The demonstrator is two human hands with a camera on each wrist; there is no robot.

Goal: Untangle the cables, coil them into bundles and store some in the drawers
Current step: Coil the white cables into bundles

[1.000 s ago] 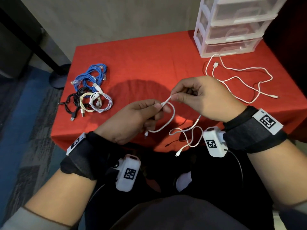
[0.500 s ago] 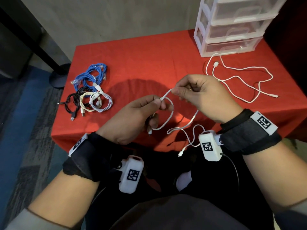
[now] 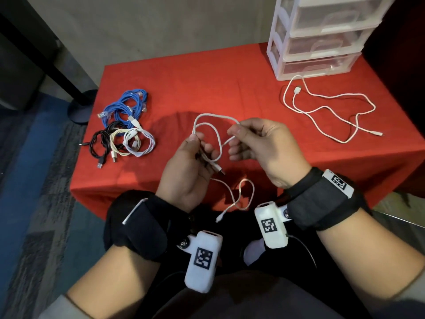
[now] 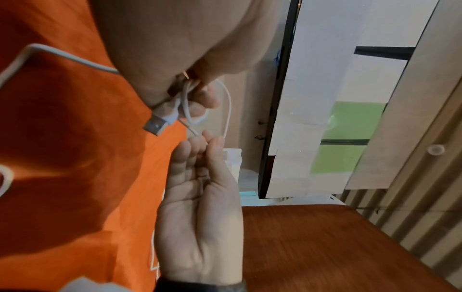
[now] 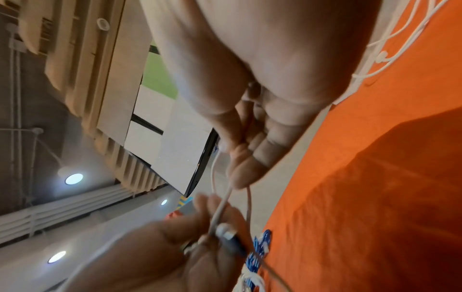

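A thin white cable (image 3: 208,125) forms two loops in the air above the table's front edge. My left hand (image 3: 195,143) pinches the loops together, with the USB plug (image 3: 218,168) sticking out below its fingers. My right hand (image 3: 239,134) pinches the cable just right of the loops. The free tail (image 3: 239,196) hangs down over my lap. In the left wrist view the plug (image 4: 156,124) shows beside the left hand's fingers (image 4: 200,102), and the right hand (image 4: 202,150) pinches the strand. The right wrist view shows the right hand's fingers (image 5: 240,170) on the cable (image 5: 222,203).
Coiled blue (image 3: 127,109), black (image 3: 101,143), cream and white (image 3: 140,141) cables lie at the red table's (image 3: 195,88) left. A loose white cable (image 3: 326,111) sprawls at the right, in front of a clear drawer unit (image 3: 317,42) at the back right corner.
Both hands rose and moved further over the table. The single curve of cable became two loops held in the left hand, and the hanging tail got shorter.
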